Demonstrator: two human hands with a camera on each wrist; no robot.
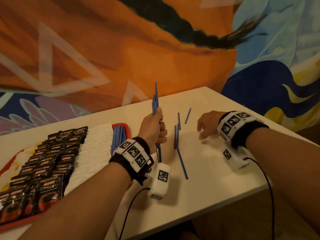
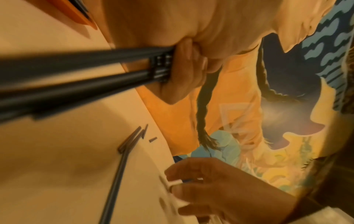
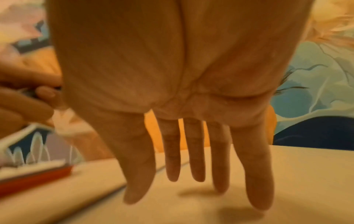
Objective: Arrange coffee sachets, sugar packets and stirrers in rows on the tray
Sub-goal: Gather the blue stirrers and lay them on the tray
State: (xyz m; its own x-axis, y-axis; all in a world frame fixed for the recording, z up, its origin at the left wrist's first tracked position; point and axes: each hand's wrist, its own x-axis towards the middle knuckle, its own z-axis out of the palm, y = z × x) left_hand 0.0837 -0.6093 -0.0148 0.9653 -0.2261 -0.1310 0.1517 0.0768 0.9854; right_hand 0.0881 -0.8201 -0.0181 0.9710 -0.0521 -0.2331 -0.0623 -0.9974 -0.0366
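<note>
Mid-frame, our left hand grips a bundle of blue stirrers upright. Our right hand hovers, fingers loose, right of the loose stirrers on the table.

1. The place looks like a decorated indoor room, perhaps a café or studio; which one cannot be told.
2. A large painted wall mural in orange, blue and lilac fills the background.
3. A plain white rectangular table stands against it.

I see a white counter under warm light; behind it hangs what looks like an orange and blue mural.
</note>
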